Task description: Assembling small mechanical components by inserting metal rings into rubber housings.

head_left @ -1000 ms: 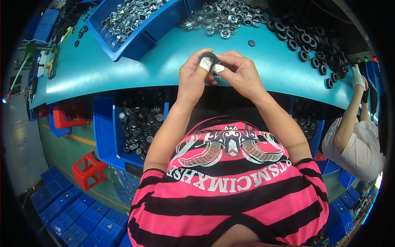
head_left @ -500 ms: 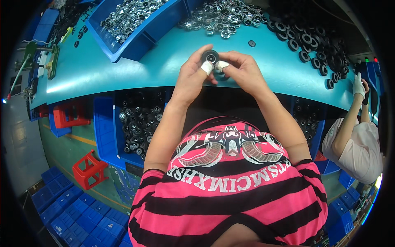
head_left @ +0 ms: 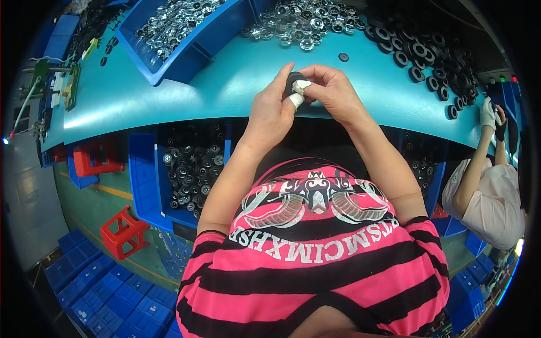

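A small toy wheel (head_left: 289,84) with a black tyre is held above the front part of the table, turned so that its face is mostly hidden. My left hand (head_left: 269,115) is closed around its left side. From the right, my right hand (head_left: 338,97) grips the same wheel, its thumb and fingers pressed on the face. White tape wraps both thumbs. Beyond my hands lies a heap of shiny clear-and-silver wheel hubs (head_left: 307,25). Loose black tyres (head_left: 418,52) are piled to the right, and one dark disc (head_left: 343,57) lies alone.
A blue bin (head_left: 189,61) of hubs stands on the turquoise table (head_left: 141,104). Below the edge, another blue bin (head_left: 149,186) sits beside finished-looking wheels (head_left: 191,174). Red stools (head_left: 124,232) stand at left. A co-worker (head_left: 487,191) works at far right.
The wheel has turned from facing up to a tilted, edge-on position. My right thumb has moved onto its face, and my left hand has rolled slightly with it.
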A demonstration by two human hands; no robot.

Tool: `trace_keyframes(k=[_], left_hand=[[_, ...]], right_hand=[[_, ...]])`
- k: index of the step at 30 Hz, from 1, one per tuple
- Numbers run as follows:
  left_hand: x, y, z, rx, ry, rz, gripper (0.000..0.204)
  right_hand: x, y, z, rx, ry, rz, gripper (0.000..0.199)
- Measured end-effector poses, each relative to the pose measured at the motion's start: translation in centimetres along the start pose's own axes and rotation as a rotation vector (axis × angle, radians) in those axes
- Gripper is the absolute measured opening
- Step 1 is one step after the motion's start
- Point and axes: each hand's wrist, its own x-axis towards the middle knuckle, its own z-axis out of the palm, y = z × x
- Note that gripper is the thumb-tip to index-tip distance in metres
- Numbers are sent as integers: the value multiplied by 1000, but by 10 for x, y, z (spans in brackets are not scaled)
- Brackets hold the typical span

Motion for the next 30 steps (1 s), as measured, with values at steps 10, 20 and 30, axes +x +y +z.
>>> trace_keyframes(k=[10, 20, 30], left_hand=[[7, 2, -5, -629, -107, -65, 49], [2, 2, 0, -224, 160, 88, 44], [5, 12, -2, 242, 346, 257, 38]], right_hand=[[-3, -6, -16, 227, -140, 73, 28], [-2, 0, -7, -192, 79, -157, 27], [-10, -15, -1, 23, -60, 3, 32]])
